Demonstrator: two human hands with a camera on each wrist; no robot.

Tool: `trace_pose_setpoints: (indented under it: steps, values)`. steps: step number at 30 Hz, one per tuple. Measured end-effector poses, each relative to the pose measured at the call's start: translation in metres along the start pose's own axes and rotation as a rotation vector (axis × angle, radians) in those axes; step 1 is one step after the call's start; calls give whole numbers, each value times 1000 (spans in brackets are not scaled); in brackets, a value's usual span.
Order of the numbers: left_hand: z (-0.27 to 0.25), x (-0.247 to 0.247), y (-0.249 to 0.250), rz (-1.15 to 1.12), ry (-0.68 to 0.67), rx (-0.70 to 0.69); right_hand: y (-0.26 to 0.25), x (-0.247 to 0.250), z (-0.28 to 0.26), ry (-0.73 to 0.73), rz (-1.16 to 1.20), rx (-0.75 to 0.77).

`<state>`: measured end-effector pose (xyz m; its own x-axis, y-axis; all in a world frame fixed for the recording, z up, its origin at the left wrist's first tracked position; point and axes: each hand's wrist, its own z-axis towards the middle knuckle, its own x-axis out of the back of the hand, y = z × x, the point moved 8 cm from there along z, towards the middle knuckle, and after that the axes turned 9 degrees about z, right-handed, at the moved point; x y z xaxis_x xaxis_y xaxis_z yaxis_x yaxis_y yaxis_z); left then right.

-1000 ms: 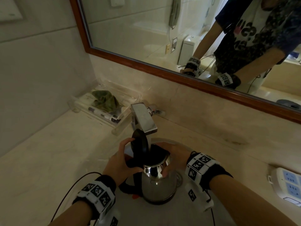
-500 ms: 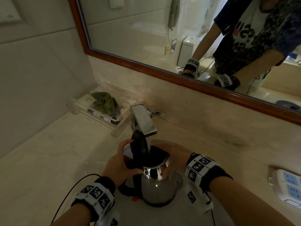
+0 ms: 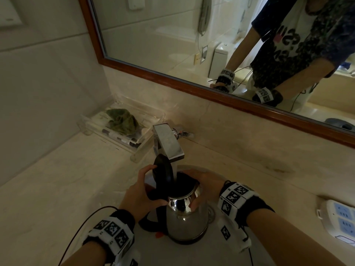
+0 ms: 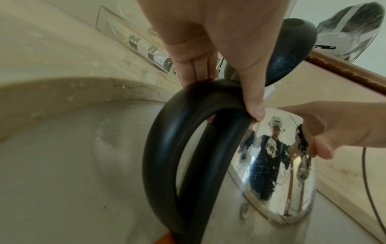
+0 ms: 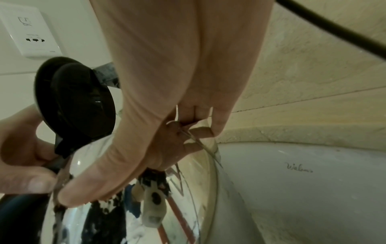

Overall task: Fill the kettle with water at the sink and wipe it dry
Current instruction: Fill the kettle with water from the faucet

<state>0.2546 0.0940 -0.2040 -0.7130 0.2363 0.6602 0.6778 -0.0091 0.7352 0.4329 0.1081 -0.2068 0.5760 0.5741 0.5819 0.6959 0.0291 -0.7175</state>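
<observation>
Kettle [image 3: 184,214], lid up, under tap [image 3: 168,143]: filling. Left hand [image 3: 140,196] grips handle; right hand [image 3: 205,187] cups body. Next: shut tap.

kettle [image 3: 185,217] held upright in sink [image 3: 211,252], lower centre | lid [image 3: 163,171] raised under faucet [image 3: 168,143] | handle gripped by left hand [image 3: 140,196] | rim clasped by right hand [image 3: 205,187] | green cloth [image 3: 122,121] seen in clear tray [image 3: 134,150], centre left
</observation>
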Motion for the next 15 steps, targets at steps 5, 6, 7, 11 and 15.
trace_pose_setpoints:
  steps: [5,6,7,11,15]
  values:
    - [-1,0,2,0,-4,-3,-1,0,0,11,-28,-1]
    - [0,0,3,-3,-8,-4,-1,1,0,8,-31,3]
    - [0,0,3,-3,-14,-2,-1,1,1,3,-35,5]
    - [-1,0,4,-7,-28,-1,-2,1,0,-15,-38,-4]
    - [-1,0,3,-14,-26,5,-4,2,-1,-7,-56,-5]
